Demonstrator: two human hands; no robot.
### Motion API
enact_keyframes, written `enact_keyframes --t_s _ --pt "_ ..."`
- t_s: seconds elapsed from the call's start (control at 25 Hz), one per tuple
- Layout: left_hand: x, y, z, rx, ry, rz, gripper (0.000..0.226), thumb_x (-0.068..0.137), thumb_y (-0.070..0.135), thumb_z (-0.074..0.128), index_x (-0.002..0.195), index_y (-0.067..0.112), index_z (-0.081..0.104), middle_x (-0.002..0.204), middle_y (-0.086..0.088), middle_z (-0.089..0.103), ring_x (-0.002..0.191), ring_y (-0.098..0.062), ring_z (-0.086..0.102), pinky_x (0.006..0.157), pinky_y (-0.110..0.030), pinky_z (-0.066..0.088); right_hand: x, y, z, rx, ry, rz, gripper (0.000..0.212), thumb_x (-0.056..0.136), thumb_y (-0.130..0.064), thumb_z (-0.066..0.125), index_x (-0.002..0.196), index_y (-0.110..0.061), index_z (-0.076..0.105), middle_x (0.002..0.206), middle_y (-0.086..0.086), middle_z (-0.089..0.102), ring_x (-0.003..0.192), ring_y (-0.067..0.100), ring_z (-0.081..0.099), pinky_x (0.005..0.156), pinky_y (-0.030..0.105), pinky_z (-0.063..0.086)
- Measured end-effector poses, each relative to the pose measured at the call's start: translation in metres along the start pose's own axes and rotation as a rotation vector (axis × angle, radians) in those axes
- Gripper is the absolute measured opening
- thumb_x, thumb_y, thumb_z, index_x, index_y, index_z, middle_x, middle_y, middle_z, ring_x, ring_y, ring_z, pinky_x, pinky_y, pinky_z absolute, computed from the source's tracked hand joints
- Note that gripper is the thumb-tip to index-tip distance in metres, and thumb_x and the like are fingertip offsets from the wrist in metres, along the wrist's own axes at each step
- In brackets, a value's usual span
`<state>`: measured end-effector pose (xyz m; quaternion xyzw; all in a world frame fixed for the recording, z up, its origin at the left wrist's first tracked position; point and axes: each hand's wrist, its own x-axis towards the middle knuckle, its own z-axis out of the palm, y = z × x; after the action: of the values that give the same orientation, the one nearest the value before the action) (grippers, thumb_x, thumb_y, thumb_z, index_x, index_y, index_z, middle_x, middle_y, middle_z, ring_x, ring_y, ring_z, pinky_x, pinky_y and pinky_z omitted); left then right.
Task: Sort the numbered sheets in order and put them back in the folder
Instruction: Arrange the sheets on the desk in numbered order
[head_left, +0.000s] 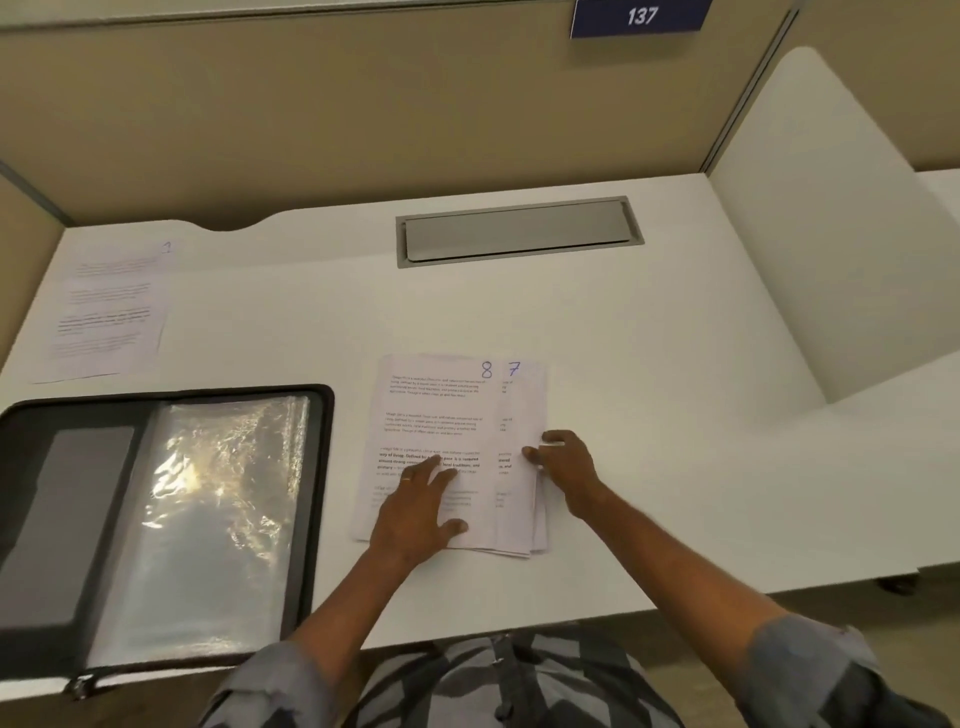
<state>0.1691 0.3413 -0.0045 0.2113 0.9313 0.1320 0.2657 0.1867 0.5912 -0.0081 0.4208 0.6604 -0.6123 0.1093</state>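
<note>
Stack of numbered sheets (511, 525) lies mid-bench, near edge, just right of the folder (324, 467). Top sheet, marked 8 (441, 410), sits shifted left, so a strip of the sheet marked 7 (517, 415) shows beneath it on the right. The offset likely serves to read both numbers at once.

Left hand (415, 512): flat on sheet 8, fingers spread wide, pressing. Judged purpose: pin the pile so it does not slide on the smooth white bench (649, 389).

Right hand (563, 467): at the stack's right edge, thumb and fingertips narrowed in a pinch on the paper there. Cannot tell how many sheets it holds. Probably about to draw 7 out.

Folder lies open at near left, its clear plastic sleeves (218, 493) face up and glaring; no sheet visibly inside. Open and close by, so it is ready to take pages.

One lone sheet (109, 312) rests at far left, well apart from the stack; its corner number looks like a 1, though it is faint. Possibly the start of the ordered pile.

Sorting looks early; filing not yet begun.
</note>
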Motion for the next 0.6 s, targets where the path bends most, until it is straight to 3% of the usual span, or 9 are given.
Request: enact_keyframes --t_s 0.16,0.32,0.4,0.52,0.6 --pt "0.000 0.008 0.004 0.002 0.064 -0.041 0.076 0.090 0.065 0.060 0.153 0.029 0.037 0.165 0.006 0.025 0.151 -0.017 0.022 0.110 -0.047 0.042 0.012 0.002 -0.007 -0.048 -0.087 -0.042 0.006 0.089 -0.014 0.074 0.094 -0.012 0.072 0.099 0.009 0.073 0.085 0.021 0.063 0.072 0.032 0.050" --pt "0.003 0.026 0.013 0.043 0.197 -0.047 0.075 0.093 0.075 0.034 0.151 0.028 0.042 0.162 0.002 0.035 0.149 -0.021 0.031 0.115 -0.049 0.035 0.012 -0.002 -0.010 -0.057 -0.106 -0.099 0.016 0.087 -0.019 0.076 0.097 -0.022 0.064 0.105 0.004 0.074 0.098 0.023 0.071 0.088 0.045 0.060" --pt "0.006 0.039 0.020 0.053 0.217 0.011 0.076 0.095 0.076 0.025 0.155 0.030 0.037 0.166 0.003 0.028 0.154 -0.020 0.022 0.122 -0.053 0.022 0.010 -0.007 -0.019 -0.092 -0.073 -0.160 0.027 0.082 -0.021 0.083 0.098 -0.021 0.061 0.101 0.003 0.075 0.095 0.022 0.072 0.086 0.044 0.060" --pt "0.010 0.053 0.027 0.101 0.097 0.022 0.086 0.090 0.080 0.009 0.162 0.034 0.015 0.172 0.006 0.002 0.158 -0.017 -0.001 0.124 -0.058 0.003 0.013 -0.017 -0.048 -0.221 0.005 -0.245 0.043 0.074 -0.031 0.090 0.102 -0.016 0.061 0.097 -0.001 0.073 0.087 0.018 0.072 0.078 0.038 0.059" --pt "0.012 0.050 0.036 0.157 0.034 0.003 0.093 0.084 0.082 -0.002 0.163 0.033 0.002 0.170 0.006 -0.012 0.158 -0.018 -0.011 0.122 -0.061 -0.002 0.022 -0.018 -0.075 -0.324 0.032 -0.248 0.050 0.073 -0.036 0.091 0.106 -0.014 0.061 0.098 -0.002 0.071 0.087 0.018 0.070 0.078 0.037 0.058"
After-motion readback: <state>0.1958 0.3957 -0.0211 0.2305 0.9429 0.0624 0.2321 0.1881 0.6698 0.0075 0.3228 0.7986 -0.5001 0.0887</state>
